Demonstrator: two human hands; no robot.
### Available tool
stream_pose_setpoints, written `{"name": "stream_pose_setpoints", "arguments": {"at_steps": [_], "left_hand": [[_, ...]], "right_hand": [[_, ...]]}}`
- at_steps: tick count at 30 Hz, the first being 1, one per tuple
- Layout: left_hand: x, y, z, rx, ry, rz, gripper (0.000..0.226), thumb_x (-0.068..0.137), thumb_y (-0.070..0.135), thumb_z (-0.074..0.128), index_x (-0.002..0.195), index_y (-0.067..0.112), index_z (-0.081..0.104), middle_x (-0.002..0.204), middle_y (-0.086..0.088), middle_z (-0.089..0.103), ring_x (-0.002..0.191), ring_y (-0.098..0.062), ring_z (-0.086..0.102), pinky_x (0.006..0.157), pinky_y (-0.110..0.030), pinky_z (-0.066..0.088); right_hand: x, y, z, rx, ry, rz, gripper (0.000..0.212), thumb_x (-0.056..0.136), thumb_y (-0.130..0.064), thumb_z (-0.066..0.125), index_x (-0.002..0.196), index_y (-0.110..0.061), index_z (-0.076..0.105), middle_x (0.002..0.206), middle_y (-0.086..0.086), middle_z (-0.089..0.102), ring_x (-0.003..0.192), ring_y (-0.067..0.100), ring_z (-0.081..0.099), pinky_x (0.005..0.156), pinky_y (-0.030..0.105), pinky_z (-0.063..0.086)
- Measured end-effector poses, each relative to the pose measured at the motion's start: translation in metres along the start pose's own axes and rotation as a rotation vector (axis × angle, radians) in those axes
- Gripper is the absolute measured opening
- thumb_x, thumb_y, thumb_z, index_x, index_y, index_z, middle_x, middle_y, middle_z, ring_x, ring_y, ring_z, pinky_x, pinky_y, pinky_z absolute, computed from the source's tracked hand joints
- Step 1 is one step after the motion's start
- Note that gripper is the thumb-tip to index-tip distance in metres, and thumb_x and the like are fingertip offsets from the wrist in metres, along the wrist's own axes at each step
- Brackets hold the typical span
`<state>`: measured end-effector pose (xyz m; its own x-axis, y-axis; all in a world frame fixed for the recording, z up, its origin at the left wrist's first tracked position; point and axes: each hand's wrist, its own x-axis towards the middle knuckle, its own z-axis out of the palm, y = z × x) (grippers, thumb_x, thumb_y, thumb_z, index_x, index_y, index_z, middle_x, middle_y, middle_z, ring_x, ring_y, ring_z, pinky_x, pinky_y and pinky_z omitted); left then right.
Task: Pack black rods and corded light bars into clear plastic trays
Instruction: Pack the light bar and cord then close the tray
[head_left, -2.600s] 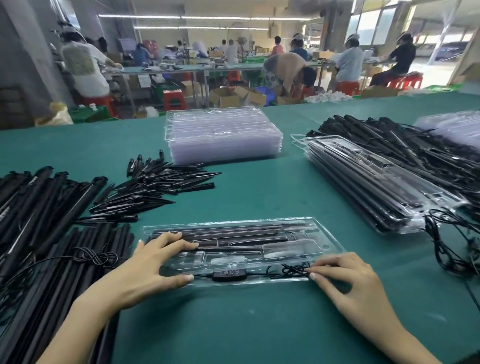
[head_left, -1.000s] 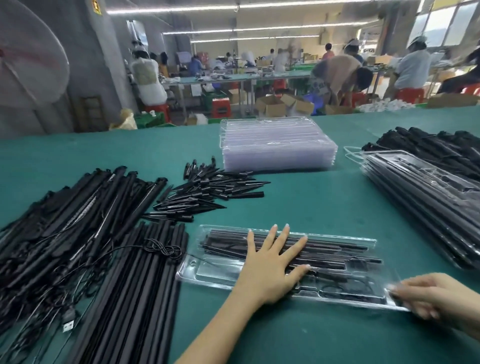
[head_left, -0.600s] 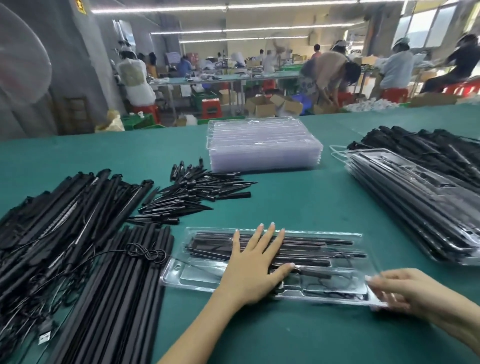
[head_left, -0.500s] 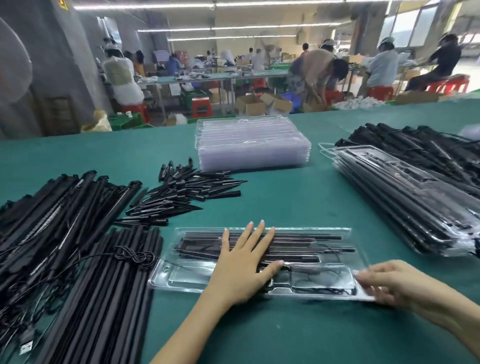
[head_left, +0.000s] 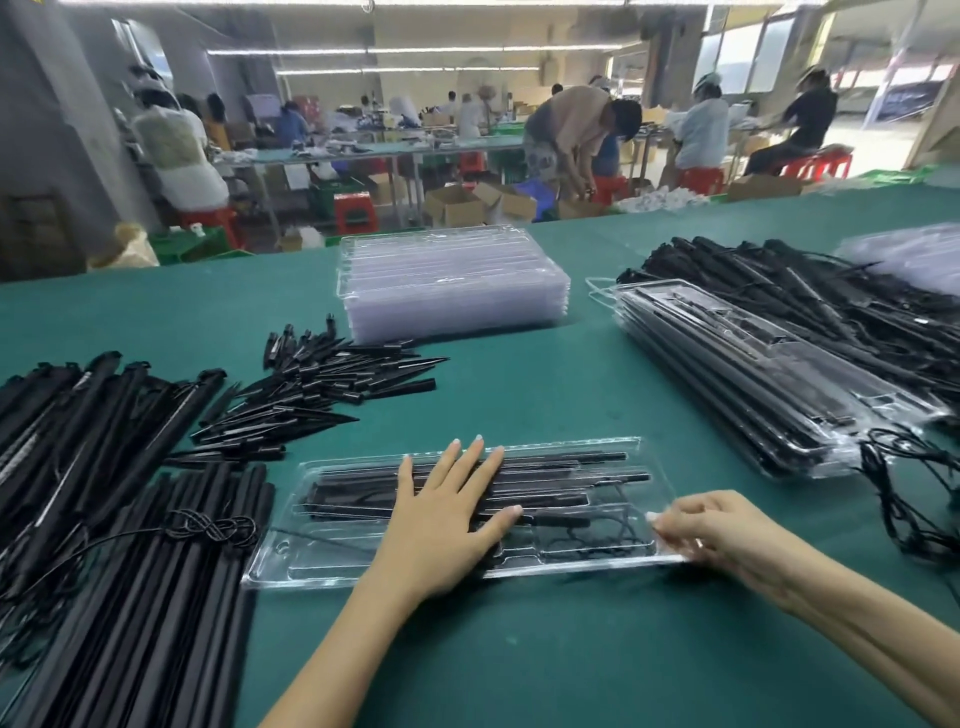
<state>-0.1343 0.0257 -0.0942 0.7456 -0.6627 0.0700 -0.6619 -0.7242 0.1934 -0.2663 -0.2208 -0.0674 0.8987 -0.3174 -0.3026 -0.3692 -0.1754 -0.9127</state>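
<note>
1. Far left on the green surface (head_left: 519, 395): rods (head_left: 130, 597) and corded bars (head_left: 78, 415) heaped side by side, one coiled cord (head_left: 213, 527) lying across them. Just beyond, a loose pile of short spikes (head_left: 322, 384).
2. My left hand (head_left: 447, 525) lies flat, fingers spread, pressing the black pieces down in the tray (head_left: 291, 561) in front of me. It was at the tray's left end a few seconds ago; now it sits mid-tray, over the long slots.
3. Tray holds rods in its far slots and a cord in the near right pocket. It has slid a little rightward since the earlier look.
4. My right hand (head_left: 711, 535) pinches the tray's right end, fingers curled on the clear rim. Earlier it rested at the cord; now it grips the edge.
5. My reading: filling is done; this tray is ready to shift off.
6. Behind: a stack of empty trays (head_left: 452, 286). Right: filled trays (head_left: 753, 379) stacked, more corded bars heaped beyond them.
</note>
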Motion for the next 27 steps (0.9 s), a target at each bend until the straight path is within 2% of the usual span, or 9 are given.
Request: {"name": "stream_pose_setpoints", "arguments": {"at_steps": [2,4,7,9,12,14,16,20,27], "left_hand": [[0.002,-0.002,-0.004,-0.150,0.017,0.020,0.063,0.096,0.055,0.034,0.150,0.042,0.004,0.153,0.023,-0.006,0.143,0.001,-0.010,0.117,-0.044,-0.014],[0.003,-0.007,-0.015,-0.591,0.110,-0.008,0.061,0.095,0.015,0.050,0.147,0.031,0.022,0.154,0.015,0.016,0.144,-0.004,0.010,0.120,-0.039,-0.001],[-0.004,-0.029,-0.031,-1.041,0.316,-0.211,0.063,0.085,-0.023,0.037,0.131,0.020,0.044,0.140,0.002,0.042,0.136,-0.014,0.036,0.111,-0.025,0.033],[-0.012,-0.039,-0.032,-0.895,0.392,-0.266,0.057,0.084,-0.023,0.037,0.122,0.016,0.052,0.128,-0.001,0.051,0.127,-0.014,0.046,0.103,-0.019,0.041],[-0.020,-0.039,-0.018,-0.437,0.361,-0.214,0.052,0.088,-0.010,0.041,0.123,0.025,0.056,0.127,0.011,0.055,0.133,-0.008,0.039,0.118,-0.044,0.019],[-0.021,-0.036,-0.012,-0.190,0.258,-0.234,0.045,0.099,0.011,0.035,0.131,0.040,0.047,0.140,0.022,0.042,0.143,-0.004,0.020,0.115,-0.053,-0.005],[-0.019,-0.036,-0.010,-0.100,0.142,-0.252,0.039,0.102,0.039,0.025,0.140,0.051,0.030,0.152,0.024,0.023,0.146,-0.004,0.004,0.111,-0.056,-0.013],[-0.015,-0.041,-0.004,0.043,-0.028,-0.244,0.049,0.097,0.057,0.012,0.140,0.056,-0.013,0.157,0.019,-0.010,0.145,-0.007,-0.016,0.110,-0.059,-0.015],[-0.009,-0.048,-0.022,0.028,-0.229,-0.187,0.052,0.099,0.056,0.015,0.146,0.050,-0.005,0.158,0.012,-0.016,0.145,-0.012,-0.016,0.109,-0.062,-0.015]], "right_hand": [[-0.003,0.001,-0.004,-0.135,-0.036,-0.053,0.036,0.085,-0.025,0.068,0.053,-0.012,0.062,0.055,0.005,0.057,0.050,0.014,0.046,0.058,0.023,0.039],[-0.005,0.001,-0.008,-0.343,0.020,-0.094,0.040,0.085,-0.037,0.067,0.057,-0.009,0.064,0.053,0.004,0.062,0.047,0.015,0.056,0.056,0.022,0.044],[-0.005,-0.002,-0.011,-0.564,0.114,-0.141,0.042,0.085,-0.042,0.065,0.060,-0.008,0.064,0.054,0.002,0.066,0.048,0.011,0.064,0.055,0.022,0.050],[-0.007,-0.004,-0.007,-0.766,0.173,-0.134,0.035,0.088,-0.046,0.060,0.075,-0.015,0.067,0.068,-0.001,0.070,0.066,0.010,0.067,0.067,0.026,0.052],[-0.007,-0.012,0.017,-1.220,0.466,-0.465,0.039,0.092,-0.037,0.058,0.124,-0.014,0.054,0.111,0.002,0.063,0.102,0.021,0.060,0.084,0.033,0.050],[-0.008,-0.022,0.049,-1.110,0.482,-0.876,0.040,0.082,-0.027,0.073,0.118,-0.011,0.063,0.106,0.003,0.066,0.094,0.023,0.064,0.075,0.035,0.056],[-0.009,-0.027,0.082,-1.097,0.294,-1.098,0.035,0.082,-0.040,0.068,0.111,-0.021,0.069,0.107,-0.008,0.068,0.094,0.012,0.065,0.077,0.027,0.055],[0.005,-0.022,0.112,-1.289,0.087,-1.125,0.048,0.078,-0.060,0.062,0.114,-0.028,0.068,0.118,-0.013,0.065,0.103,0.008,0.063,0.086,0.024,0.051],[0.021,-0.021,0.126,-1.372,0.110,-1.289,0.027,0.086,-0.033,0.051,0.088,-0.012,0.066,0.086,0.003,0.063,0.075,0.021,0.059,0.061,0.031,0.052]]}}
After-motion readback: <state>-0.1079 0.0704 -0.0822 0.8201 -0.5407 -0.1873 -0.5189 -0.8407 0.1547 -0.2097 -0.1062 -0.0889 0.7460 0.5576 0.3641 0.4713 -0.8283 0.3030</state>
